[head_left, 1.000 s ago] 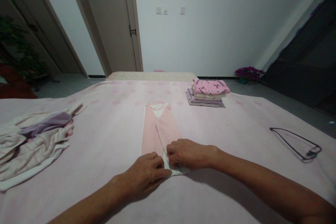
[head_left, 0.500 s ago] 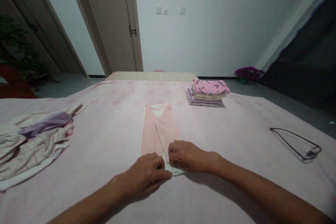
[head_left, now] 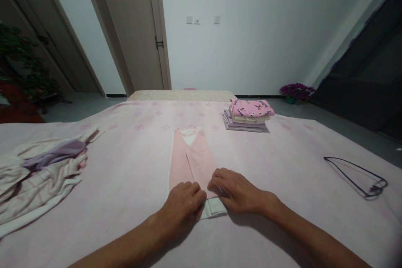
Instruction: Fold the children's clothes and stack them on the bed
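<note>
A pink garment (head_left: pixel 201 155) with a white V at its neckline lies folded narrow on the bed, its neck pointing away from me. A pale white band (head_left: pixel 216 207) shows along its near end. My left hand (head_left: pixel 186 203) is closed on the near left part of the garment, fingers curled over the cloth. Beside it, my right hand (head_left: pixel 235 190) bends over the near right edge, its fingers closed on the fabric. Both hands hide part of the lower garment, and their fingertips are partly out of sight.
A stack of folded clothes (head_left: pixel 248 117), pink printed one on top, sits at the back right. Loose clothes (head_left: pixel 47 171) lie heaped at the left. A black wire hanger (head_left: pixel 354 176) rests at the right on the pink bedcover (head_left: pixel 132 163).
Both hands have shifted slightly apart over the garment's near end. The pink flap now lies smoother and more of the pale band shows between my hands. The view has tilted up a little.
</note>
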`<control>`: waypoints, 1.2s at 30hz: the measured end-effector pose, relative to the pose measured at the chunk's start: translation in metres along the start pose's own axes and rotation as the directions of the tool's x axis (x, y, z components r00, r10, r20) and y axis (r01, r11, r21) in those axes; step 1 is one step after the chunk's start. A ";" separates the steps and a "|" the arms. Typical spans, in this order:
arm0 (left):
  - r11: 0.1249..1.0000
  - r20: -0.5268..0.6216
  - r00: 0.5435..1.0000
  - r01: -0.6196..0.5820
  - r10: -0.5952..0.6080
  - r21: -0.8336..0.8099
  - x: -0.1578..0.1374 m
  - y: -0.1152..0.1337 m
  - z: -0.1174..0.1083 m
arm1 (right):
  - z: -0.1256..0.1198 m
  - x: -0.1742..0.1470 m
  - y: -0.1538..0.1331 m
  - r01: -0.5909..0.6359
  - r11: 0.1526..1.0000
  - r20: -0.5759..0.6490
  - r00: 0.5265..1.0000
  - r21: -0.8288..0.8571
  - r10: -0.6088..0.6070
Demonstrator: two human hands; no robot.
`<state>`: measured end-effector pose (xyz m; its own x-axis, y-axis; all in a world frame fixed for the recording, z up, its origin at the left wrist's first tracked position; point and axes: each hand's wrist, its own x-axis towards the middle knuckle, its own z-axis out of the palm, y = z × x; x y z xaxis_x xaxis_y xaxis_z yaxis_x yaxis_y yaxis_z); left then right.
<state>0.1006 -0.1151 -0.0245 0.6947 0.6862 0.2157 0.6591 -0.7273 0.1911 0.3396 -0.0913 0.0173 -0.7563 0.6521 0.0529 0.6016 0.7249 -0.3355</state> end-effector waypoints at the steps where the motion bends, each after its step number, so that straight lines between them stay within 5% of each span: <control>1: 0.999 -0.002 1.000 -0.008 0.008 0.039 0.002 -0.001 0.005 | 0.000 0.000 -0.001 -0.005 1.000 0.004 1.000 -0.002 0.005; 5: 0.992 -0.025 1.000 -0.015 0.018 0.124 0.006 -0.007 0.009 | 0.006 0.001 -0.002 -0.031 0.999 -0.040 0.999 0.014 0.031; 9: 0.992 -0.061 0.998 0.010 -0.003 0.124 0.007 -0.012 -0.014 | 0.014 0.001 -0.001 -0.019 0.998 -0.103 0.994 0.062 0.025; 20: 0.995 0.069 0.994 0.081 -0.085 0.060 0.002 -0.011 -0.026 | 0.026 0.004 0.008 0.056 0.979 -0.319 0.948 0.195 0.010; 24: 0.991 0.103 0.986 0.124 -0.129 0.058 0.006 -0.007 -0.032 | 0.023 0.025 0.044 -0.062 0.860 -0.369 0.886 0.507 0.282; 27: 0.989 0.117 0.983 0.138 -0.143 0.048 0.008 -0.005 -0.034 | 0.015 0.056 0.082 -0.229 0.609 -0.266 0.746 0.759 0.611; 29: 0.988 0.114 0.981 0.150 -0.154 0.041 0.009 -0.004 -0.034 | 0.010 0.081 0.106 -0.221 0.487 -0.233 0.667 0.845 0.708; 36: 0.988 0.055 0.988 0.144 -0.147 0.058 0.007 -0.010 -0.038 | 0.014 0.154 0.154 -0.231 0.533 -0.274 0.658 0.814 0.702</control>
<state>0.0882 -0.1031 0.0118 0.6049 0.7851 0.1327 0.7678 -0.6193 0.1643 0.3121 0.1174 -0.0392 -0.0049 0.9984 0.0567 0.2859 0.0557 -0.9566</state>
